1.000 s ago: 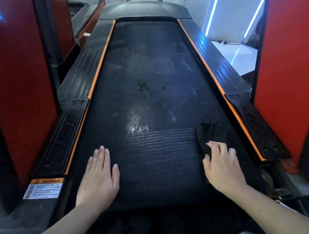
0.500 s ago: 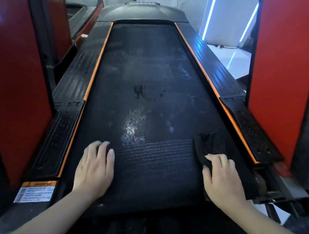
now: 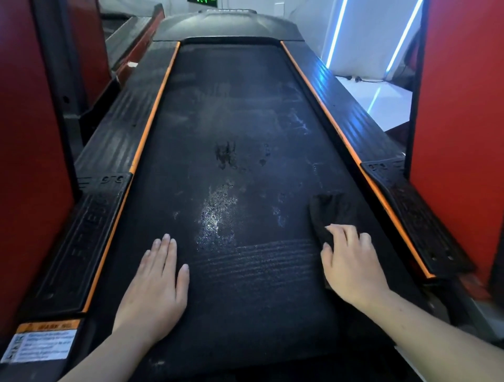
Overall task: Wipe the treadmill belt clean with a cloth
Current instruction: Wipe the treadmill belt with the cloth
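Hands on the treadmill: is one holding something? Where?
The right hand grips the dark crumpled cloth by its near end; the left hand rests flat on the black belt.

this looks like a gym or fitness room. the right hand (image 3: 351,261) grips a dark cloth (image 3: 332,212) on a long black treadmill belt (image 3: 245,122), which runs ahead of the grip to a motor hood (image 3: 229,24). orange-edged foot rails (image 3: 354,122) flank the grip, one just outward of it. a warning sticker (image 3: 41,343) sits far across from the grip. well ahead glow a green digital readout (image 3: 203,2) and blue-white light strips (image 3: 336,32). ahead and across lies a neighbouring machine (image 3: 128,30).
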A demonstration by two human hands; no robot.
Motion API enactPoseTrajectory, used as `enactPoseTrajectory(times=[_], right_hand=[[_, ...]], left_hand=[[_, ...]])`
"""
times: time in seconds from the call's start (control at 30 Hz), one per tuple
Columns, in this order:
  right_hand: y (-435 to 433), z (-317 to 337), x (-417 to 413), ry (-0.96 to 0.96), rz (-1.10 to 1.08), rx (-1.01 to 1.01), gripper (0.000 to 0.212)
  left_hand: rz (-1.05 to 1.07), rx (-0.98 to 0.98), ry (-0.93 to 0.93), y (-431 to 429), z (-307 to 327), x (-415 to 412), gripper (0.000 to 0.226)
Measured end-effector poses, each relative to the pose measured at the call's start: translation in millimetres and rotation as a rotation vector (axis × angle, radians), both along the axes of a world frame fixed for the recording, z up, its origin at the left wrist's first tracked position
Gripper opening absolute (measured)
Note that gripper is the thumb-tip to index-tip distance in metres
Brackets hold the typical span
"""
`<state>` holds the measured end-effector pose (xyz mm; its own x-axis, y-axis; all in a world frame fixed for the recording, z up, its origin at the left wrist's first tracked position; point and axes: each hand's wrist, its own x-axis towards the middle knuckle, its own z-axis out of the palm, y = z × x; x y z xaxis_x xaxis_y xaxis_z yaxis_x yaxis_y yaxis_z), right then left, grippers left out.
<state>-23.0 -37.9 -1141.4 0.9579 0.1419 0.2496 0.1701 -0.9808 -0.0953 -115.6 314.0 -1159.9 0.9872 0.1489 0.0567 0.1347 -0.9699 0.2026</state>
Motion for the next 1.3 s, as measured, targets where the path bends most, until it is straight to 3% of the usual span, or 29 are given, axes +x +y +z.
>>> enactPoseTrajectory(times=[0.5,0.77,1.0,1.17,1.3], right_hand=[[-8.6,-2.6,-34.3,-0.098,0.028,-0.021,0.034],[-16.5,1.5,-56.0,-0.001,0.016,0.024,0.038],[-28.1,19.4,-65.6,0.127,0.046,0.221,0.033],[-43.4,24.9,-49.9,0.084,0.043,0.262,0.029],[-58.9,31.4,-20.3,0.014,-0.009,0.201,0.030]], left_hand=[[-0.015,-0.038,-0.020,-4.2,-4.8,-25.0,0.074],[-0.036,-0.069,-0.025,-7.0,-6.7,-46.4,0.073],[-0.081,-0.062,0.008,-1.6,-7.2,-62.0,0.077],[-0.049,-0.019,-0.044,-4.0,5.5,-68.7,0.079],[-0.117,0.102,-0.067,12.4,28.5,-53.3,0.066]])
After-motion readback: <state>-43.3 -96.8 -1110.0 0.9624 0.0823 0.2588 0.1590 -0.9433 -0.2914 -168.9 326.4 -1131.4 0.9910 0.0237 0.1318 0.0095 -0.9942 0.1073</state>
